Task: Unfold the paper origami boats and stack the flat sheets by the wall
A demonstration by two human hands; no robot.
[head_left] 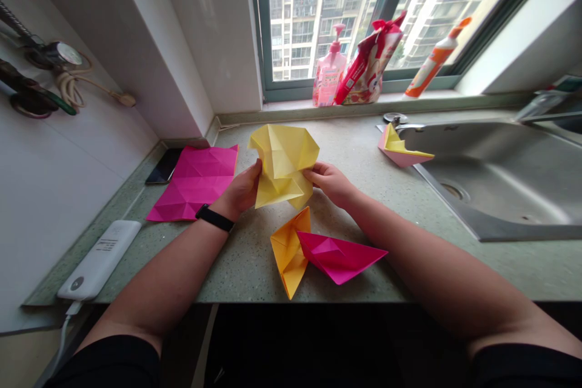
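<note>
Apparently mid-fold, the left hand and right hand each pinch a side of a creased yellow paper square, held up well left of the stainless steel sink, where collapsing its creases seems to call for even pressure from both.

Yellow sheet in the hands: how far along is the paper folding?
Done, it seems: three folded pieces lie on the counter, an orange piece and a pink piece at the front edge, a pink-and-yellow piece by the sink. In hand: the left hand and right hand hold the creased yellow sheet, only partly folded. Left: the creased pink sheet lies flat, untouched.
</note>
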